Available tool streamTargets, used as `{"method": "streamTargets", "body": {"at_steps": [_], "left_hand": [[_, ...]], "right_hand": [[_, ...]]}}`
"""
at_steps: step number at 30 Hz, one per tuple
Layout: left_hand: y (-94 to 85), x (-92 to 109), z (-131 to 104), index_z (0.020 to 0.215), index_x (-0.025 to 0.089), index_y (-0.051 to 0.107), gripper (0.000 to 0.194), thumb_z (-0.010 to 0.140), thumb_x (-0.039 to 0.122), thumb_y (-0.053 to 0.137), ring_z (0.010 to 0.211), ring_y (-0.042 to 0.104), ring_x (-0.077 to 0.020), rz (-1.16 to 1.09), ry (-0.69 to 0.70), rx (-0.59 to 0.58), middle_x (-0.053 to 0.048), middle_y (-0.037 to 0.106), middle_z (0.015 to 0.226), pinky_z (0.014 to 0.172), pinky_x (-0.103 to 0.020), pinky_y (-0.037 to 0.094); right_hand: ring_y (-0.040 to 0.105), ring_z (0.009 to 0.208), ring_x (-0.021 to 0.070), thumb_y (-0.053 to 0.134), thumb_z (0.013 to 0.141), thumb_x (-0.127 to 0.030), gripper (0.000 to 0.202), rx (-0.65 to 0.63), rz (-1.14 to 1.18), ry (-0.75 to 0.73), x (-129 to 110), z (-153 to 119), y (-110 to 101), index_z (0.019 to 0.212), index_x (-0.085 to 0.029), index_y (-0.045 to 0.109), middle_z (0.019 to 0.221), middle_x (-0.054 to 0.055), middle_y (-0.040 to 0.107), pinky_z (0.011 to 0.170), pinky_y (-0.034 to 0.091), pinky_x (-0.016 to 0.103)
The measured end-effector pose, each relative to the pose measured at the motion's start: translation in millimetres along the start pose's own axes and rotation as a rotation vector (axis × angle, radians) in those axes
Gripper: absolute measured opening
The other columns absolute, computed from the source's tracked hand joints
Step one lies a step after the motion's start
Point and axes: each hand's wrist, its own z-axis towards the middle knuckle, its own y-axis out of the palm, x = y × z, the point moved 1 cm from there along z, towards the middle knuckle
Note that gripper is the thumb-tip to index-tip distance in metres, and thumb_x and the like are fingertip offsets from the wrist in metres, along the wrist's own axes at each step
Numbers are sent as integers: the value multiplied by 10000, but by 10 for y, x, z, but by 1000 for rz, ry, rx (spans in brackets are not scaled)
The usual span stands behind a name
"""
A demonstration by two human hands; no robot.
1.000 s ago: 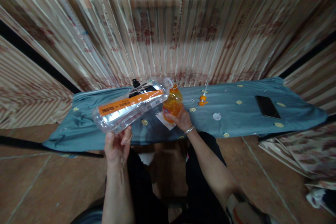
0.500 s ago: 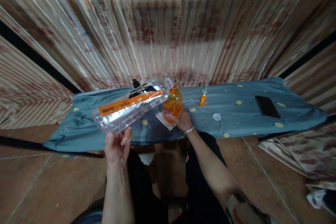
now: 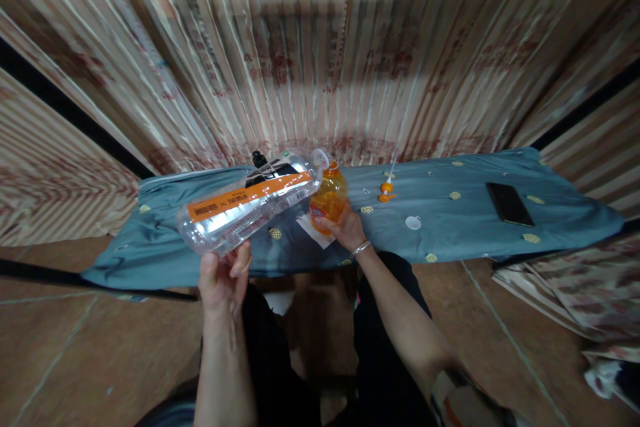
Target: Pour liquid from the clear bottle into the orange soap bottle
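My left hand (image 3: 225, 275) holds up a large clear plastic bottle (image 3: 250, 197) with an orange and silver label, tilted so its mouth lies at the opening of an orange bottle. That orange bottle (image 3: 330, 197) is see-through, nearly upright, and gripped around its lower side by my right hand (image 3: 346, 227). A white sheet of paper (image 3: 316, 232) lies partly beneath it. To the right lies an orange pump head (image 3: 386, 191) with a thin clear tube. Whether liquid is flowing between the bottles I cannot make out.
A green-blue patterned cloth (image 3: 435, 203) covers the narrow table. On it lie a white round cap (image 3: 413, 222) and a black phone (image 3: 510, 203). A black-topped item (image 3: 259, 159) stands behind the clear bottle. Striped curtains (image 3: 330, 60) hang behind, with dark frame bars (image 3: 75, 110) at the sides.
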Motion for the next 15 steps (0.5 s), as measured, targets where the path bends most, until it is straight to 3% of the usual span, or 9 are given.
{"method": "streamTargets", "body": {"at_steps": [15], "left_hand": [[3,5,-1,887,171,681,513,563,552,797,329,290,-10,2,-2,-16,-46,673,693,336,-185,177]], "right_hand": [[687,1000,297,764,683,-440,654,11,18,-15,-1,-7,1,1199,-164,471,1066,130,701,872,555,422]]}}
